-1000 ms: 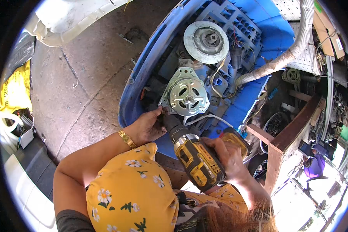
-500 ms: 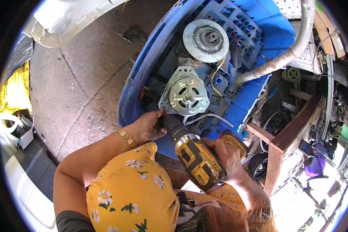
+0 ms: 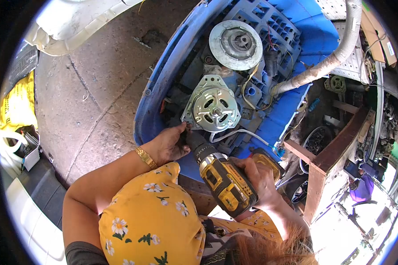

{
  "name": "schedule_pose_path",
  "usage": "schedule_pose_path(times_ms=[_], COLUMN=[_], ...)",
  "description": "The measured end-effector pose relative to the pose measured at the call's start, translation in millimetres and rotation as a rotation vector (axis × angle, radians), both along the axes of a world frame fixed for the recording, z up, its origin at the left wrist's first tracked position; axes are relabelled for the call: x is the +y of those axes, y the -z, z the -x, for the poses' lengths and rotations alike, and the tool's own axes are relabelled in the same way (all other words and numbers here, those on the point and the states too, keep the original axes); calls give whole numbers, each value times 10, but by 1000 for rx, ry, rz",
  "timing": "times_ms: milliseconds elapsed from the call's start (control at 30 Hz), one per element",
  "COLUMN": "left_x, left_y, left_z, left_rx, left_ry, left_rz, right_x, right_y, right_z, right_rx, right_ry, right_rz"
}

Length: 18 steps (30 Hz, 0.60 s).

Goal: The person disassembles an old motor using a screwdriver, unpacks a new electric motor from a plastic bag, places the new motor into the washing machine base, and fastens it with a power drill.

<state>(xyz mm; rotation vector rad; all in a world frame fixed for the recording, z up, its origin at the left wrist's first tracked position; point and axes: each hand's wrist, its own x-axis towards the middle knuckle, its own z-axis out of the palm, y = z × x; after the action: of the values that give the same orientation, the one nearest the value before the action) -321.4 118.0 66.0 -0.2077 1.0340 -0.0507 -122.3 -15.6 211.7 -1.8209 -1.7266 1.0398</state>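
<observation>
My right hand [image 3: 262, 180] is wrapped round the grip of a yellow and black cordless drill [image 3: 229, 183]. The drill points up and left, its nose by the lower left corner of a silver motor [image 3: 214, 110]. Right beside that nose, my left hand [image 3: 169, 143] has its fingers drawn together at the motor's corner. What they pinch there, if anything, is hidden, and so is the drill's tip. The motor sits shaft up inside a blue plastic washing machine base [image 3: 157, 95].
Beyond the motor is a round pulley-like metal disc [image 3: 236, 45]. A grey corrugated hose [image 3: 314, 74] runs out of the base to the upper right. A white cable [image 3: 239, 133] lies by the motor. At right stands a brown wooden frame [image 3: 336, 143]; a yellow sack [image 3: 18, 106] is at far left.
Both hands, the drill and the motor stay almost in place. The drill's nose is slightly closer to the left fingers, and the view has shifted a little.
</observation>
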Motion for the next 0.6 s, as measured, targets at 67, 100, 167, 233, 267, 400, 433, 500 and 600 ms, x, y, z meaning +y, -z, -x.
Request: schedule_pose_path(times_ms=[67,100,167,233,267,400,433,500,600], left_x=[0,2,22,40,31,9,6,-9,-25], left_y=[-57,-94,-139,-153,-128,-70,-72,58,102], left_z=[-57,-96,-114,-98,-87,-70,-74,24,32], left_rx=[36,72,103,95,95,89,85,-50,-53], left_ry=[16,27,42,53,53,63,68,16,12], left_rz=[0,-2,6,26,22,9,7,48,55], right_x=[-10,-5,1,-1,1,1,-6,14,49], right_y=[-8,-17,-10,14,11,-9,-15,-19,-81], right_z=[2,2,5,14,20,21,17,10,13], right_rx=[-12,-23,-31,-25,-28,-53,-62,-65,-117], right_ry=[-3,-11,-21,-25,-24,-32,-35,-61,-136], right_rz=[-9,-18,-30,-37,-43,-19,0,-7,53])
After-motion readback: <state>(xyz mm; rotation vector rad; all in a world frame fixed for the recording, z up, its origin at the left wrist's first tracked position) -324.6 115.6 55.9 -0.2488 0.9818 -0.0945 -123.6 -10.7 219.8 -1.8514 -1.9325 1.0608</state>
